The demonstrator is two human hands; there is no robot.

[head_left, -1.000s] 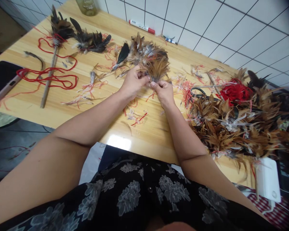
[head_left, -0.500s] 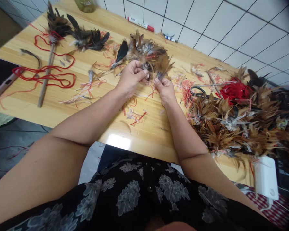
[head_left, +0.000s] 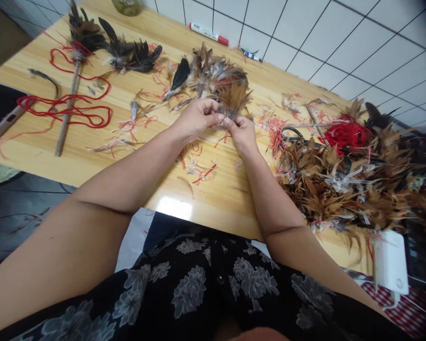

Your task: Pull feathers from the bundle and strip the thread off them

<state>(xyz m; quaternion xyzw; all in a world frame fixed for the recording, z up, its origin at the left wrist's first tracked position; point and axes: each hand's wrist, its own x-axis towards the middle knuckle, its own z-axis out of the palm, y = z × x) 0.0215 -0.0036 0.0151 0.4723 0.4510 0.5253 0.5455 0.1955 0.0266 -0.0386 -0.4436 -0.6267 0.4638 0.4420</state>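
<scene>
**—** Left hand (head_left: 197,119) has slid down and inward since the last look, closer to the right hand (head_left: 243,135). How are they set?

**—** Both are narrow pinches, thumbs against fingertips, on the underside of a fluffy brown-and-grey feather clump (head_left: 230,85). Which strands they hold is too small to tell.

**—** Where's the clump?

**—** Just above the hands, over the pale wooden table (head_left: 213,208), with scraps of red thread (head_left: 203,175) below the hands.

**—** Any tip for that pinch?

**—** Grip close to the feather bases and tease gently, so nothing tears.

**—** Further out?

**—** Rightward, black-looped scissors (head_left: 291,134), a tangle of red yarn (head_left: 348,135) and a large heap of brown feathers (head_left: 341,194). Leftward, a thin wooden stick (head_left: 62,137) and loose red cord (head_left: 102,124).
</scene>
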